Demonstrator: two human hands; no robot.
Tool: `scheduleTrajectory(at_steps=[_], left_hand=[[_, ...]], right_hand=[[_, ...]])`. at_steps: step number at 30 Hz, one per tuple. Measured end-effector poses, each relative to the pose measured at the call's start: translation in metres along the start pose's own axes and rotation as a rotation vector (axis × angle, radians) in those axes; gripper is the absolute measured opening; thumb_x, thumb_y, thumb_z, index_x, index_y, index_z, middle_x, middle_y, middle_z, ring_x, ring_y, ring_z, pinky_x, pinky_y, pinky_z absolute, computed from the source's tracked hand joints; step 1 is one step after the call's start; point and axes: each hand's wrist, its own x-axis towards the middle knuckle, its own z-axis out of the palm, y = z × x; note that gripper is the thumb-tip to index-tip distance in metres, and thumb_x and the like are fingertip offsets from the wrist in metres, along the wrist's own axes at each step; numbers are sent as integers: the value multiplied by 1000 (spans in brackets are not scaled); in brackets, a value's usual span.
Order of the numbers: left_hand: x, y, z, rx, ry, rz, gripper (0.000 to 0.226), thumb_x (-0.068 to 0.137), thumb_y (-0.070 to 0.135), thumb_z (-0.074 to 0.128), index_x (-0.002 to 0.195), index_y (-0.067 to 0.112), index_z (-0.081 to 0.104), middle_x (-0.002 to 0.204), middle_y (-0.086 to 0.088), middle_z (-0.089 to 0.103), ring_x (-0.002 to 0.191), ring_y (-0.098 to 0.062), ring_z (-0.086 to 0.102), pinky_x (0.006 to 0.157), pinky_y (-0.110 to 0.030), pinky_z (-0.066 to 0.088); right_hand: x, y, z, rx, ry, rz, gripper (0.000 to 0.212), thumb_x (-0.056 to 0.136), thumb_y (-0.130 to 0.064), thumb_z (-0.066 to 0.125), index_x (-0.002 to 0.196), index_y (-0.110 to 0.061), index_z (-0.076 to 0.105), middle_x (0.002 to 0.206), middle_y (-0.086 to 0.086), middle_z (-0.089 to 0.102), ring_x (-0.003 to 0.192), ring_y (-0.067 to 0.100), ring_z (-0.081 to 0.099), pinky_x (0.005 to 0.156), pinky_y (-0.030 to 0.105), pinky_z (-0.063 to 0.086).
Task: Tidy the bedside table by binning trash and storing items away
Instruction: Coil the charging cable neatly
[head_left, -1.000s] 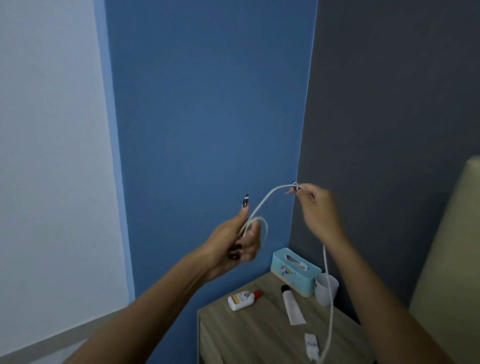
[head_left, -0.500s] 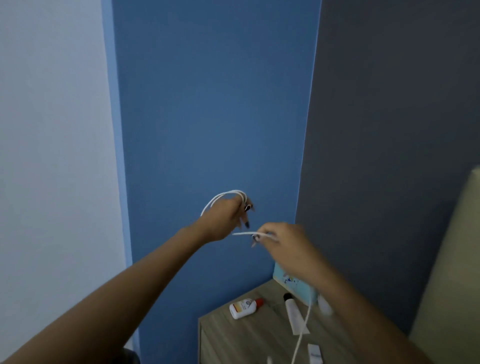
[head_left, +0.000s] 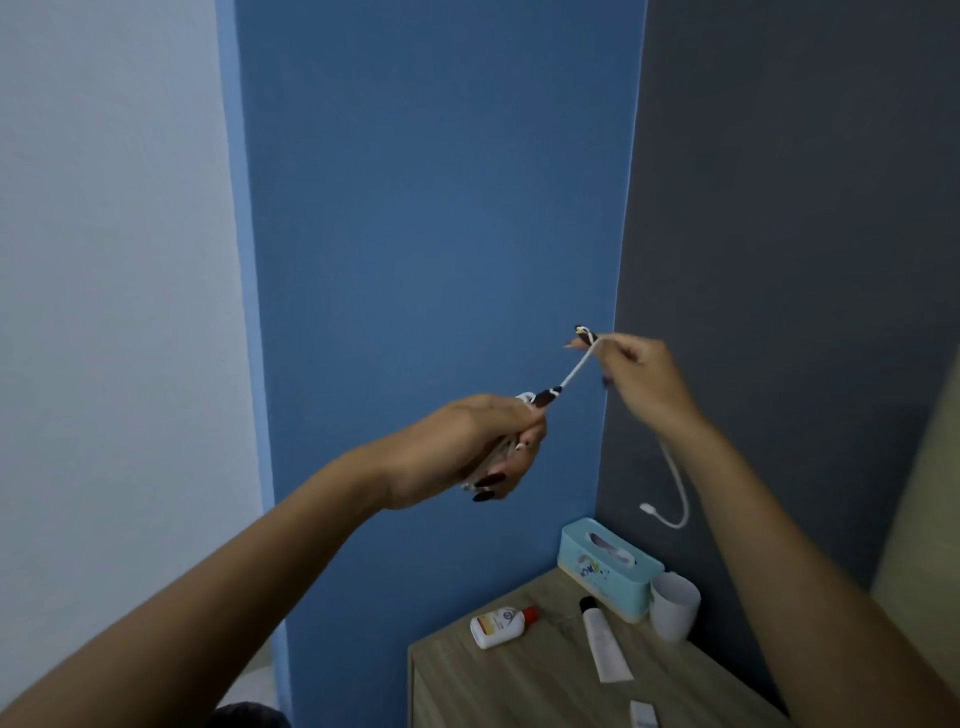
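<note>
Both hands grip a white cable (head_left: 575, 370): left hand (head_left: 467, 447) hides its blurred coils, right hand (head_left: 636, 376) pinches the loose end.

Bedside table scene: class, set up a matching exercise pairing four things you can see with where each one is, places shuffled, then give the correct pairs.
Things:
1. cable
2. tissue box
3. bottle
4. cup

Places:
A. lying on its side on the table, red cap towards the tissue box
B. stretched between the left hand and the right hand, loose end dangling
C. against the grey wall, right of the tissue box
D. in the back corner of the table, where the blue and grey walls meet

Pairs: 1-B, 2-D, 3-A, 4-C
</note>
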Motion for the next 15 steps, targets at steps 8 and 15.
scheduleTrajectory(at_steps=[8, 15], left_hand=[[45, 26, -23, -206, 424, 280, 29, 102, 13, 33, 85, 0, 54, 78, -7, 69, 73, -17, 69, 73, -23, 58], [1, -19, -94, 1013, 568, 181, 38, 94, 12, 43, 63, 29, 58, 72, 2, 66, 68, -7, 65, 72, -35, 55]], right_hand=[[-70, -36, 112, -111, -368, -75, 26, 99, -27, 35, 85, -18, 55, 79, 13, 62, 68, 28, 57, 65, 39, 45], [-65, -35, 80, -261, -366, -244, 21, 98, -28, 41, 93, -24, 61, 55, -3, 43, 46, 10, 38, 48, 31, 32]])
